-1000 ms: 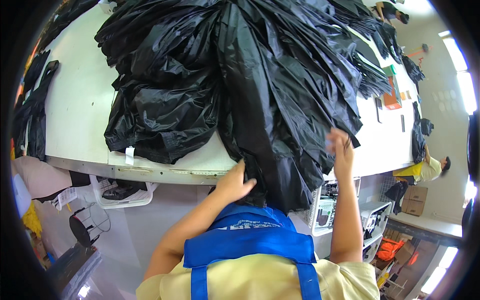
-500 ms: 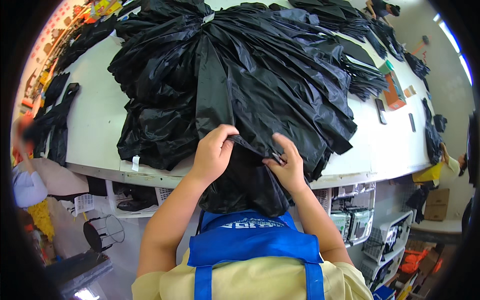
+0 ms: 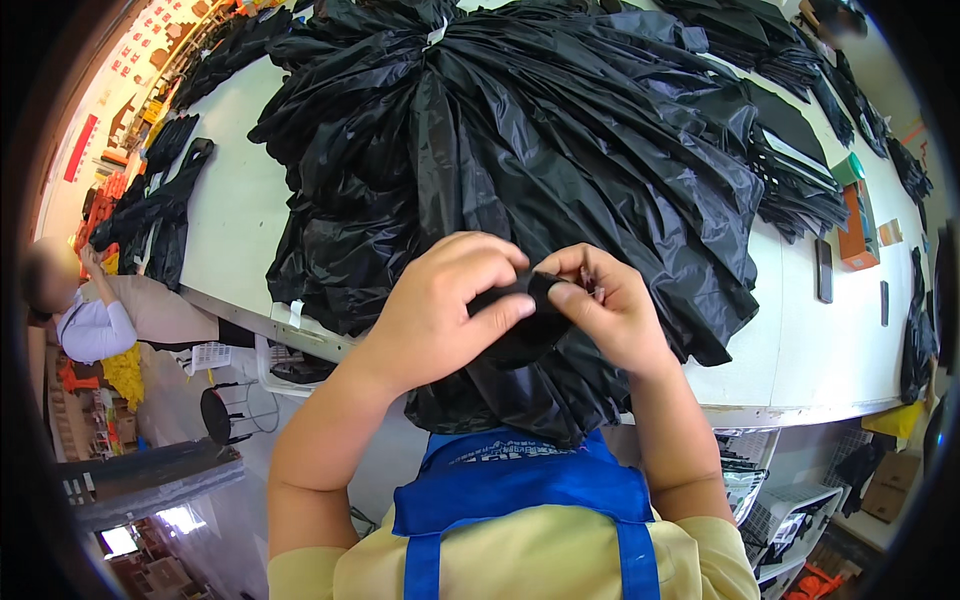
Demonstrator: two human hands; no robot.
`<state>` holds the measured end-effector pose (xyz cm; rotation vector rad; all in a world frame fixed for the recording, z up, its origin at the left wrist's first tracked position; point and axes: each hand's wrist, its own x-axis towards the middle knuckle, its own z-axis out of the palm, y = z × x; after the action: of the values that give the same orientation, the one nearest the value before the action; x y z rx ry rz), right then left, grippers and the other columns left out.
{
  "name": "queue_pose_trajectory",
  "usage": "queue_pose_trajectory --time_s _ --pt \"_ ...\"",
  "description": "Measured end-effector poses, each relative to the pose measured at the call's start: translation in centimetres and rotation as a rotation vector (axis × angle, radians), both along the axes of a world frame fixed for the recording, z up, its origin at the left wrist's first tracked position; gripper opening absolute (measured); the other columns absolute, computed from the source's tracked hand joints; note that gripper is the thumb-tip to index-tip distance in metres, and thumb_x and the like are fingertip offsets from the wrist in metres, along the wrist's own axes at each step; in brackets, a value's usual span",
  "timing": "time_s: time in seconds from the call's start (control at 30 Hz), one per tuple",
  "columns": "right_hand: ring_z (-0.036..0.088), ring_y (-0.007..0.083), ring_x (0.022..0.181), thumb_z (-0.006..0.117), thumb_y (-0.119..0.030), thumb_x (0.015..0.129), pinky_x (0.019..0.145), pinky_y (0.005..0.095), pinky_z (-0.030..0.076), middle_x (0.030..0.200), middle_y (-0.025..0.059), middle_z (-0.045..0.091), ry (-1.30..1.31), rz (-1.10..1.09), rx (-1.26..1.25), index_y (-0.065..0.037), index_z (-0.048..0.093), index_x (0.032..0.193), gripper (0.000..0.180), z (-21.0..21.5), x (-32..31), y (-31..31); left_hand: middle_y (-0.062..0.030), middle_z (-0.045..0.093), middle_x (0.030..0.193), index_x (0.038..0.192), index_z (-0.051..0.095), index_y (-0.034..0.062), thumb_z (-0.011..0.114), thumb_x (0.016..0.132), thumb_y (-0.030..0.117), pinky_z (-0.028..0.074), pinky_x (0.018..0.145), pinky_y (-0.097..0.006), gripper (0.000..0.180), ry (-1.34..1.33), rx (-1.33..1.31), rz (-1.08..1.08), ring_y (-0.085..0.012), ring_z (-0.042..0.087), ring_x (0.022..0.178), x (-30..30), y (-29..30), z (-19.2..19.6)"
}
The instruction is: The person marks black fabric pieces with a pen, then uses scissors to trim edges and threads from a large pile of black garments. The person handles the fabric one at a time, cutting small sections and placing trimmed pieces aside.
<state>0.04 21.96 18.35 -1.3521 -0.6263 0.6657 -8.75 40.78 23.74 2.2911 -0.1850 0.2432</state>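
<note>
A large pile of thin, glossy black fabric (image 3: 560,160) fans out from a gathered point, where a small white tag (image 3: 437,33) shows. Its near end hangs over the table edge against my apron. My right hand (image 3: 610,310) pinches a folded edge of this fabric between thumb and fingers. Close beside it, my left hand (image 3: 450,305) curls round the same edge, thumb and fingertips toward the right hand. Something small and pale shows by the right fingers, too small to name. What the left palm covers is hidden.
The pile lies on a long white table (image 3: 225,205). Folded black stacks (image 3: 800,165), an orange-brown box (image 3: 858,230) and a dark phone-like object (image 3: 824,270) are to the right. A person (image 3: 95,310) sits at the far left. White baskets (image 3: 800,510) stand below the table.
Both hands have come closer together at the fabric edge, and the left hand has moved right and turned. My view has shifted left, showing more of the seated person.
</note>
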Motion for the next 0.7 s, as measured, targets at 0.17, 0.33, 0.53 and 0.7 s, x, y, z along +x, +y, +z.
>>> queue_pose_trajectory --time_s 0.17,0.33,0.53,0.7 --pt "0.052 0.0041 0.077 0.065 0.003 0.073 0.071 0.0183 0.043 0.082 -0.0006 0.057 -0.101 -0.155 -0.097 -0.002 0.053 0.097 0.028 0.4 -1.0 -0.2 -0.0030 0.062 0.081 0.076 0.045 0.0054 0.057 0.083 -0.001 0.039 0.063 -0.020 0.016 0.351 -0.543 0.093 -0.0011 0.045 0.069 0.1 1.5 -1.2" --pt "0.048 0.0037 0.073 0.062 0.005 0.078 0.066 0.0175 0.038 0.087 0.0009 0.058 0.019 -0.091 -0.014 -0.002 0.052 0.102 0.027 -0.9 1.1 -0.4 0.0037 0.050 0.075 0.084 0.049 0.0066 0.053 0.083 -0.002 0.034 0.066 -0.018 0.010 0.422 -1.079 -0.065 -0.0023 0.042 0.067 0.5 1.6 -0.9" --pt "0.052 0.0163 0.075 0.064 -0.007 0.081 0.067 0.0264 0.045 0.095 0.0090 0.055 -0.528 -0.323 -0.066 0.000 0.046 0.116 0.041 -0.3 -1.9 -1.0 0.0070 0.050 0.081 0.101 0.057 0.0045 0.052 0.089 0.000 0.033 0.062 -0.016 0.013 0.354 -0.914 -0.032 0.0013 0.041 0.070 0.0 2.4 -3.2" --pt "0.058 0.0224 0.069 0.082 -0.010 0.060 0.059 0.0320 0.048 0.084 0.0078 0.061 -1.041 -0.443 -0.161 -0.003 0.064 0.095 0.040 1.1 -1.6 -0.5 0.0066 0.052 0.083 0.102 0.057 0.0029 0.053 0.089 0.002 0.033 0.063 -0.016 0.014 0.373 -0.981 -0.012 0.0015 0.041 0.071 -0.2 2.4 -2.8"
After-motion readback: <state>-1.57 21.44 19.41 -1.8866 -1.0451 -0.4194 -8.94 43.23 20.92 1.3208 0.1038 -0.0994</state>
